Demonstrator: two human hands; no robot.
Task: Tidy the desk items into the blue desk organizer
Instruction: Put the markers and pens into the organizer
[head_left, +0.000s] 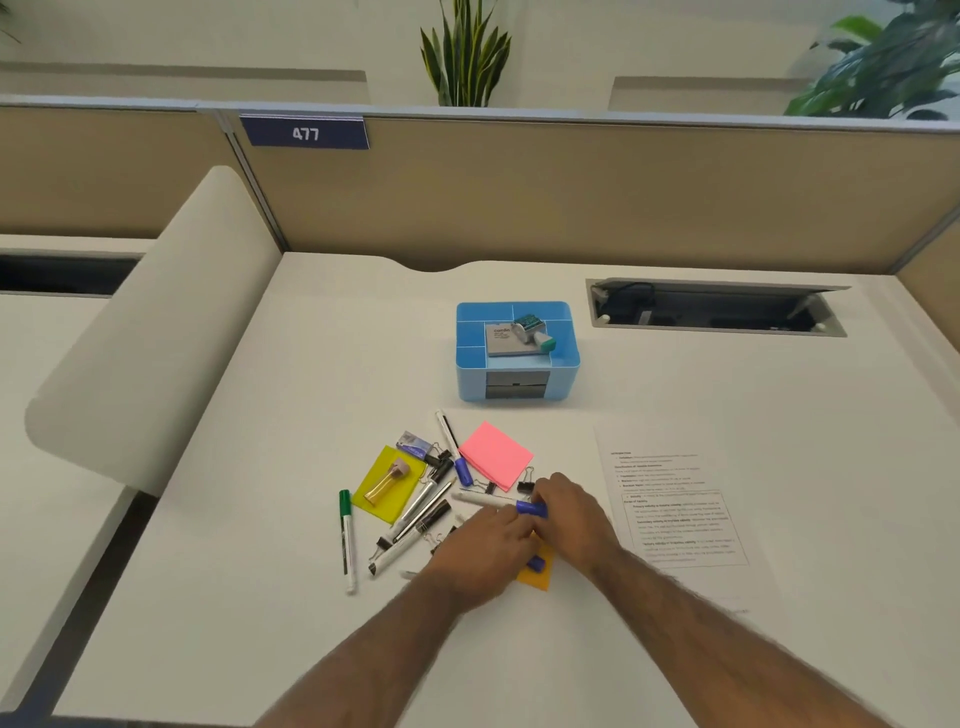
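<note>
The blue desk organizer (566, 364) stands mid-desk, holding a grey notepad (501, 340) and a teal tape dispenser (535, 332). Nearer me lies a pile: pink sticky notes (496, 454), a yellow sheet (387, 483) with a small clear vial on it, a green-capped marker (346, 540), several black and white markers (415, 525), binder clips (525, 486), an orange sticky pad (535, 574). My right hand (569, 512) grips a blue-capped white marker (531, 509) at its cap. My left hand (483, 553) rests fingers-down on the pile beside it; what it holds is hidden.
A printed paper sheet (675, 514) lies to the right of the pile. An open cable hatch (711, 309) is set into the desk at back right. A tan partition (571, 192) closes the back. A white curved divider (150, 332) stands on the left.
</note>
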